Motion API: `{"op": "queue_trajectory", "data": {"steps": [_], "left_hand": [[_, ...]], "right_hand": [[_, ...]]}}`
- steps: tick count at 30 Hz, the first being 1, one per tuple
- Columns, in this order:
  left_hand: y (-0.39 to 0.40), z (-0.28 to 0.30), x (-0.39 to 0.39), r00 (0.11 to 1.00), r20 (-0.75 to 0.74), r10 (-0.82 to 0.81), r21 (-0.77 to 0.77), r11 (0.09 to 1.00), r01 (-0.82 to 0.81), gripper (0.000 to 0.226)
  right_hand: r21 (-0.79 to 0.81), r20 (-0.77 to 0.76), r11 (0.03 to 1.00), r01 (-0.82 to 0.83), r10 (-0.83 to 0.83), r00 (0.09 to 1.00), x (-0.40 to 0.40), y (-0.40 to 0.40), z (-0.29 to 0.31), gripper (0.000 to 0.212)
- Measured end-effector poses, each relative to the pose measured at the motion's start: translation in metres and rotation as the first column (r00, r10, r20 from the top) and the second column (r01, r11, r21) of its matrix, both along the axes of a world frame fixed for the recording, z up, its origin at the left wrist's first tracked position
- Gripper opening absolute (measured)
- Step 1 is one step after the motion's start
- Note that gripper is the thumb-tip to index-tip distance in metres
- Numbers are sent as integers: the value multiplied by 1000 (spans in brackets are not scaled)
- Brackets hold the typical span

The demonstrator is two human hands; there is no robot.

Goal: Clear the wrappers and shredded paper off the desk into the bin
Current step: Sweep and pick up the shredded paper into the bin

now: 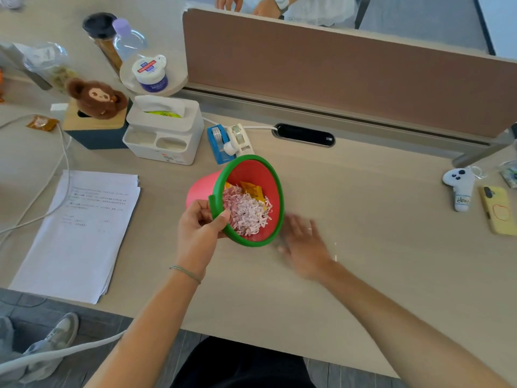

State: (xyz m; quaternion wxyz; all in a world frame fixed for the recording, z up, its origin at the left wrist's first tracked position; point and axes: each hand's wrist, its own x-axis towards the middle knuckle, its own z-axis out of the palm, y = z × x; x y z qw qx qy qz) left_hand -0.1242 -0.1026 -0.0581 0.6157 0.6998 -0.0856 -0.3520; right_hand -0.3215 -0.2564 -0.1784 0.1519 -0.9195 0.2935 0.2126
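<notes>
right hand (303,245) fingers spread flat on desk (363,208), left hand (200,231) fingers clamped on tilted bin (272,175) rim

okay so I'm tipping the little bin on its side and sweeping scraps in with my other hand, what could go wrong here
The bin lies tilted toward you, the shredded paper heaped near its green rim, so tipping further could spill it back onto the desk. The right hand is sweeping fast and blurred; it could scatter the few white bits beside it instead of gathering them. The left hand grips only the rim, which might slip.
</notes>
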Motion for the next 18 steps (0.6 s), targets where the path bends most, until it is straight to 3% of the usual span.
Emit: {"op": "queue_trajectory", "data": {"steps": [3, 10, 18], "left_hand": [[0, -4, -6, 1000, 26, -7, 8, 1000, 6, 13], [-4, -7, -13, 998, 59, -28, 2, 1000, 28, 14], [-5, -7, -23, 995, 92, -47, 31, 999, 45, 18]], "right_hand": [[-83, -9, 984, -157, 157, 988, -35, 37, -28, 85], [-161, -7, 972, 174, -177, 984, -75, 18, -24, 87], [-49, 13, 994, 96, -95, 995, -49, -15, -17, 86]]}}
